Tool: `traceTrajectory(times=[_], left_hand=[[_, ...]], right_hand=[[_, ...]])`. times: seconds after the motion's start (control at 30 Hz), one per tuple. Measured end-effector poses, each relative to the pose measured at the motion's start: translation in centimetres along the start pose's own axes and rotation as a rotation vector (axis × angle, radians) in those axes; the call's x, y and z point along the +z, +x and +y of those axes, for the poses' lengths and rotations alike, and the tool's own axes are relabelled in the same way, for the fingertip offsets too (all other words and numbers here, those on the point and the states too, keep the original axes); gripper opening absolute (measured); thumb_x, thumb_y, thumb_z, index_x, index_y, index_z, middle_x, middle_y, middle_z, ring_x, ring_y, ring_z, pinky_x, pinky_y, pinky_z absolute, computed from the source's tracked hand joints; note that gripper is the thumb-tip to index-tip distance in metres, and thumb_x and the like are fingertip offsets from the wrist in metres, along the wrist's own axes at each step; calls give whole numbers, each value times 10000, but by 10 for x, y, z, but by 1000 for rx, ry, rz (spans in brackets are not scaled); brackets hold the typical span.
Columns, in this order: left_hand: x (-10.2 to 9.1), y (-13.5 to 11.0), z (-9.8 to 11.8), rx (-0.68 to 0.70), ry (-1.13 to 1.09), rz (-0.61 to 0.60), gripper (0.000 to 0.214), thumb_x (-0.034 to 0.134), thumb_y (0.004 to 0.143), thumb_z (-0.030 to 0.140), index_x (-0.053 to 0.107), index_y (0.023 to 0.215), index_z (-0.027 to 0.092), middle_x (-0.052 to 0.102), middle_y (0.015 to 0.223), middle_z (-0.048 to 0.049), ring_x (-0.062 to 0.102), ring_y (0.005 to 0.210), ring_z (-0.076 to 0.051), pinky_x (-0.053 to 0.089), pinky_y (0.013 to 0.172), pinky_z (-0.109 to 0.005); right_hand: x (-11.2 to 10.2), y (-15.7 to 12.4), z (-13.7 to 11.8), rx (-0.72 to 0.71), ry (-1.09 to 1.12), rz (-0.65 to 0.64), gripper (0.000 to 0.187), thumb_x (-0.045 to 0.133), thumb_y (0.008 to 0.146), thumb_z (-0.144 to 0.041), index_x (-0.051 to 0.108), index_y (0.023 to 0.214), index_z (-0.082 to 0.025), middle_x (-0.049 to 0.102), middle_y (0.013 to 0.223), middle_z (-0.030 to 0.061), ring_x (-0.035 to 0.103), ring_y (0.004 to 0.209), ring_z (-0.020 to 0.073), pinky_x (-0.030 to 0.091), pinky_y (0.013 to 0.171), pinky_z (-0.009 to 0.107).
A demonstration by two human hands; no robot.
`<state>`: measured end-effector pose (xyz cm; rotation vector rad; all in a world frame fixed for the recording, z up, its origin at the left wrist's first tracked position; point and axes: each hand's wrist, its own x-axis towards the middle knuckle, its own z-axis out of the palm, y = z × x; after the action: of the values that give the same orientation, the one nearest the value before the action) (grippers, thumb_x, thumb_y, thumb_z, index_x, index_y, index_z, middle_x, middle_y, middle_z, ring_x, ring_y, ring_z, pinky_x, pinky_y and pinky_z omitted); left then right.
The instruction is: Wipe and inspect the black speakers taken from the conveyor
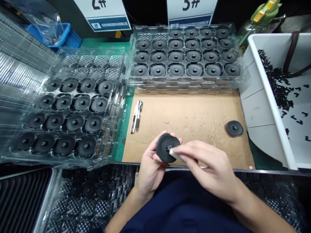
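My left hand [149,165] grips a round black disc part [165,146] by its rim, just above the near edge of a brown cardboard sheet [191,116]. My right hand [206,165] is closed in a pinch at the disc's centre hub, with a small pale piece at its fingertips that I cannot make out. A second black disc [234,128] lies loose on the cardboard at the right.
A clear tray [187,51] of black discs stands at the back. Another partly filled clear tray [70,110] sits at the left. A white bin [279,94] with several small black parts is at the right. Two pens [136,116] lie on the cardboard's left edge.
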<state>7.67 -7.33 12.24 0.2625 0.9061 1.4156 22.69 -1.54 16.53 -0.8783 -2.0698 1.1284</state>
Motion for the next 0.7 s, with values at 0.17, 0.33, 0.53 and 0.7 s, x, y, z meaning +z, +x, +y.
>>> traceTrajectory(times=[0.17,0.33,0.53,0.7], left_hand=[[7,2,2,7,-1,-43,442,669,759,345,580,1183,257,607,1227,-61,599,1078,-243,518,881,-290],[7,3,-3,1,31,-28,472,664,774,304,544,1227,245,579,1267,-76,551,1145,-238,503,906,-278],[4,4,6,-58,-44,-53,452,688,740,361,579,1167,261,585,1243,-61,590,1092,-267,485,938,-357],[9,5,3,-108,-51,-71,515,666,728,454,558,1197,270,554,1282,-70,575,1110,-283,474,953,-400]], right_hand=[[-8,-4,-6,24,-3,138,270,559,833,-57,634,1071,-160,647,967,27,589,874,107,483,776,217],[-2,9,-6,-54,-33,62,237,523,856,-75,648,1043,-150,656,950,43,586,858,128,476,797,263],[-13,-18,18,300,190,-83,166,548,873,-210,672,973,-259,665,897,-12,607,751,101,467,613,198],[-17,-19,17,334,68,149,191,557,873,-216,648,1032,-269,654,976,-12,607,820,117,479,666,215]])
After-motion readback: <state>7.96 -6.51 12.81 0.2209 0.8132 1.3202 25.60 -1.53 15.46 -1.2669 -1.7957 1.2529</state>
